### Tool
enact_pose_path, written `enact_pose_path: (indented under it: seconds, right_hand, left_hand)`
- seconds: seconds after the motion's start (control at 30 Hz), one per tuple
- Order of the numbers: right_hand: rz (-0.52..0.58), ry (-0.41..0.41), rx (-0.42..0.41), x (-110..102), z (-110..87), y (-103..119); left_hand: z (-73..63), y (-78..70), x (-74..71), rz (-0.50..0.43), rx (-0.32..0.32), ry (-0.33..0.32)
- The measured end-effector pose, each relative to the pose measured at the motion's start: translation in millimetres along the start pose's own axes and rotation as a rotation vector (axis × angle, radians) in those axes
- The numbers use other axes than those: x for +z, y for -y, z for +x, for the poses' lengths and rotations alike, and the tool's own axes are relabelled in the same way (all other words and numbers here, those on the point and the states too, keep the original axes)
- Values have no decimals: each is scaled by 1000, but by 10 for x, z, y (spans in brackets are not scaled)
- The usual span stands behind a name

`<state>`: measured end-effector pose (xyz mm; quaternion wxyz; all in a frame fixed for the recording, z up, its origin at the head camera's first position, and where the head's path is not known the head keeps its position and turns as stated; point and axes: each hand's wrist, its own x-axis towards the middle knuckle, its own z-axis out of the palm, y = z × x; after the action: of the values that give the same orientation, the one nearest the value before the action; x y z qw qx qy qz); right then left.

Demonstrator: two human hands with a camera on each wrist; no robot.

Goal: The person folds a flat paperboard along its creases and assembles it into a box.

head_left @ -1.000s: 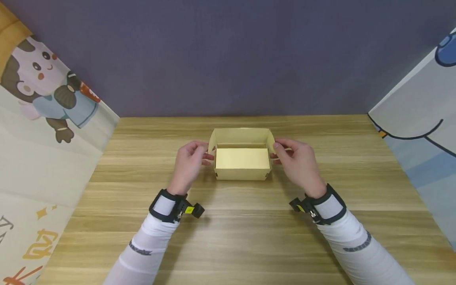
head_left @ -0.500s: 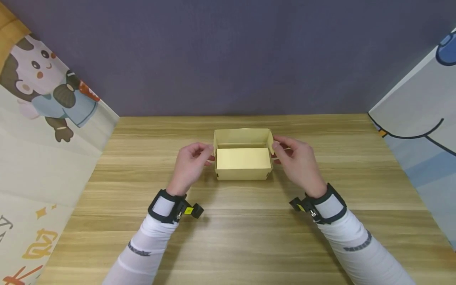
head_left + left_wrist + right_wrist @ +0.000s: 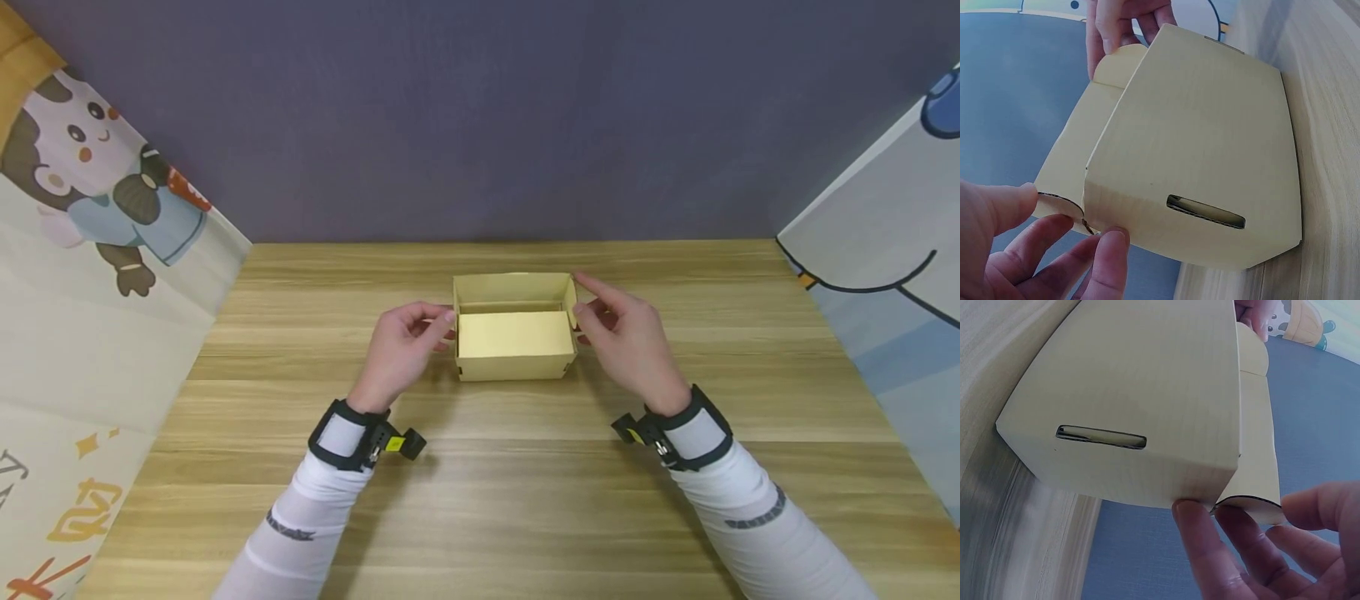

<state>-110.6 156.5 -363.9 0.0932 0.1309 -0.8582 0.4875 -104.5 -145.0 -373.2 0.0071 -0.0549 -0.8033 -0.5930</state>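
Observation:
A small tan cardboard box stands on the table with its lid raised at the back. A pale flat panel covers the front part of its top. At the box's left end, my left hand pinches the lid's rounded left side flap between thumb and fingers, one fingertip touching the box. My right hand pinches the matching right flap, its index finger stretched towards the lid's back corner. Both wrist views show a slot in the box. The box's inside is mostly hidden.
The wood-grain table ends at a dark blue backdrop. Cartoon-printed cloths hang at the left and right. A strapped wrist camera sits on each forearm.
The left flap, flared outward before, has turned inward with my left hand, which moved slightly right. My right index finger has straightened towards the back corner. The box has shifted slightly right.

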Motion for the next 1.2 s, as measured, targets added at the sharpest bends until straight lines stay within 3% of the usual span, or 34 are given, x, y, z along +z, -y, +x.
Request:
enact_pose_path:
  seconds: [0.4, 0.57, 0.73, 0.97, 1.2]
  right_hand:
    - [4, -5, -13, 3, 1, -12]
    - [-2, -2, -16, 1, -3, -7]
    - [-19, 1, -17, -5, 3, -11]
    - [-47, 9, -30, -24, 15, -50]
    - [-52, 49, -34, -76, 22, -58]
  left_hand:
    - [2, 11, 17, -77, -63, -18]
    - [-2, 9, 24, -89, -62, -17]
    - [-1, 16, 12, -55, -25, 13]
    - [32, 54, -30, 52, 81, 70]
    - [64, 70, -92, -47, 110, 157]
